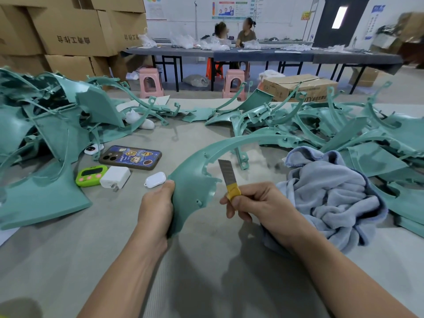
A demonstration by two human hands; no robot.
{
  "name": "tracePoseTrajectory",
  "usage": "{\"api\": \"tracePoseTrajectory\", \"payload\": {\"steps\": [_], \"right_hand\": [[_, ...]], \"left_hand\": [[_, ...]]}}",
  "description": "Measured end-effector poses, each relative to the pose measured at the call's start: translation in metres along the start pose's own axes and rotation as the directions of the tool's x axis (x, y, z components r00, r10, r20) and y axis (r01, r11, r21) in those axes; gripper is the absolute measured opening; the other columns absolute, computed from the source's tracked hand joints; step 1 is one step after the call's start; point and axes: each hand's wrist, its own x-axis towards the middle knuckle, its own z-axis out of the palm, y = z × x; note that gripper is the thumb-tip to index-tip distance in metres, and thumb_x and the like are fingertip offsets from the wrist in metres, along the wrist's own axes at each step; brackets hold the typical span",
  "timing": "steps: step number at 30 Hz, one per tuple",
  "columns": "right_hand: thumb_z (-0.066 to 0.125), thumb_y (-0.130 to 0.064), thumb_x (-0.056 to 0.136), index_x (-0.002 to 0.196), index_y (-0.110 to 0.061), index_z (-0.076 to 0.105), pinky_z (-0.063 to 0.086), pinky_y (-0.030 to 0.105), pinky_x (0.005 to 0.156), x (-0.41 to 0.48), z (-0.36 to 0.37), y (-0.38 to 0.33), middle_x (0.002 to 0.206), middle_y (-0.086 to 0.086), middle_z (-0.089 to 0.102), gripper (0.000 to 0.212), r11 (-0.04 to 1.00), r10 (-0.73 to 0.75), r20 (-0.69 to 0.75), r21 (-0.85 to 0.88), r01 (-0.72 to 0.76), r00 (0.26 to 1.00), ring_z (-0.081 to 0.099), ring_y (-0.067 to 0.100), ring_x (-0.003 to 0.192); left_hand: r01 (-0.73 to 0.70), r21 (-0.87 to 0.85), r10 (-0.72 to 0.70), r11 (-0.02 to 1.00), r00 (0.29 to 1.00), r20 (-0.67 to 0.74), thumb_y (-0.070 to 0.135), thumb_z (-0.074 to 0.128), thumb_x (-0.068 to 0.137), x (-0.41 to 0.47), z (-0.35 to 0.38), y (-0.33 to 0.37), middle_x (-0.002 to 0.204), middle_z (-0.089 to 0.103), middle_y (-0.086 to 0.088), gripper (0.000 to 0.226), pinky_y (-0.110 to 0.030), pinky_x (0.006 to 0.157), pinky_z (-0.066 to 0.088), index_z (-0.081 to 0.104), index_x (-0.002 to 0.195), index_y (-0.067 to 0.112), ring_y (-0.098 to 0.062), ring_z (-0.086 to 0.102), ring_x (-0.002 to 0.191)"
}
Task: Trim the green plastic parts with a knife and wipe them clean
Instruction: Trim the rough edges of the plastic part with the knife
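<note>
Left hand (pixel 156 210) grip curled round lower edge of curved green part (pixel 192 184), held above desk (pixel 206 271). Right hand (pixel 257 203) grip pinches knife (pixel 227 175), blade just right of part; blue cloth (pixel 328 198) beside.

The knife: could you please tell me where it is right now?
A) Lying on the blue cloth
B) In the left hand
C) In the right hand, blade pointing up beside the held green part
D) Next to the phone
C: the right hand pinches the knife by its yellow-wrapped end, blade up, beside the green part that the left hand grips.
</note>
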Motion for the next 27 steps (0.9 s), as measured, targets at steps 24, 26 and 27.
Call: {"api": "tracePoseTrajectory", "payload": {"steps": [24, 26, 27], "right_hand": [[0.067, -0.01, 0.096, 0.087, -0.014, 0.082, 0.03, 0.035, 0.05, 0.0, 0.0045, 0.0071, 0.061, 0.004, 0.066, 0.018, 0.966, -0.056, -0.084, -0.258, 0.033, 0.995, 0.038, 0.018, 0.052], [0.068, -0.009, 0.096, 0.085, -0.015, 0.082, 0.034, 0.033, 0.052, 0.0008, 0.006, 0.0063, 0.07, 0.002, 0.073, 0.018, 0.964, -0.048, -0.07, -0.264, 0.027, 0.996, 0.042, 0.017, 0.053], [0.07, -0.01, 0.095, 0.085, -0.021, 0.083, 0.038, 0.029, 0.054, 0.0, 0.0062, 0.0049, 0.075, 0.005, 0.075, 0.02, 0.96, -0.03, -0.035, -0.28, 0.019, 0.999, 0.046, 0.014, 0.055]], "left_hand": [[0.089, -0.031, -0.09, 0.996, 0.996, -0.009, 0.04, 0.062, 0.089, -0.0013, 0.0019, 0.0009, 0.088, 0.076, -0.017, 0.032, -0.056, 0.079, 0.058, 0.076, 0.089, 0.011, -0.034, 0.073, 0.077], [0.092, -0.015, -0.092, 0.996, 0.996, -0.006, 0.04, 0.063, 0.089, -0.0002, 0.0025, -0.0009, 0.066, 0.067, -0.01, 0.033, -0.038, 0.058, 0.054, 0.072, 0.072, 0.013, -0.023, 0.061, 0.052], [0.089, -0.011, -0.089, 0.996, 0.996, -0.008, 0.039, 0.064, 0.09, 0.0005, 0.0021, -0.0016, 0.058, 0.061, -0.006, 0.035, -0.03, 0.054, 0.046, 0.07, 0.065, 0.014, -0.019, 0.054, 0.045]]}}
